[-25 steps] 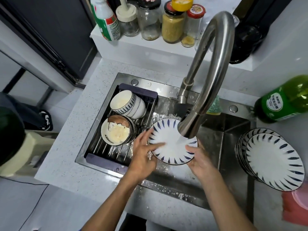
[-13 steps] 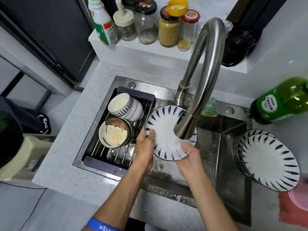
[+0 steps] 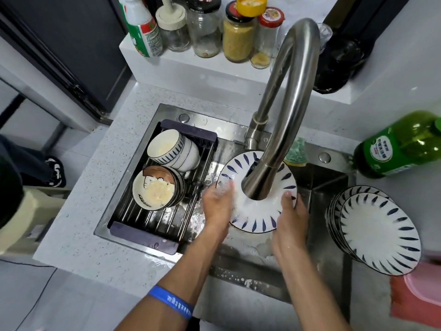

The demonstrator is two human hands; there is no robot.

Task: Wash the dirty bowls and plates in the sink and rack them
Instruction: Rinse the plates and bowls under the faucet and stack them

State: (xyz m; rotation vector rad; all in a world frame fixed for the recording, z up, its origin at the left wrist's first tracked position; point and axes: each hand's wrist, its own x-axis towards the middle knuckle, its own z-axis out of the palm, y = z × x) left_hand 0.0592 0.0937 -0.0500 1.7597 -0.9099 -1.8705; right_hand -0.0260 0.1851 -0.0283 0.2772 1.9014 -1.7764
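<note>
A white plate with blue dashes (image 3: 256,212) is held tilted under the steel faucet spout (image 3: 260,185) above the sink (image 3: 322,187). My left hand (image 3: 218,206) grips its left rim, wet with water. My right hand (image 3: 290,218) holds its right rim, thumb on the face. A dark rack (image 3: 143,232) across the sink's left side carries two stacks of bowls lying on their sides, one striped (image 3: 171,150) and one with a cartoon print and white residue (image 3: 156,192). More matching plates (image 3: 379,232) lean in a stack on the right counter.
A green bottle (image 3: 401,146) lies at the right. Jars and a spray bottle (image 3: 140,27) stand on the shelf behind the faucet. A green sponge (image 3: 294,155) sits by the faucet base. Pink items (image 3: 417,292) lie at the right edge. Foam lies in the basin.
The plate has shifted slightly right and lower under the spout. My left hand slid along its left rim and my right hand moved from the bottom edge to the right rim.
</note>
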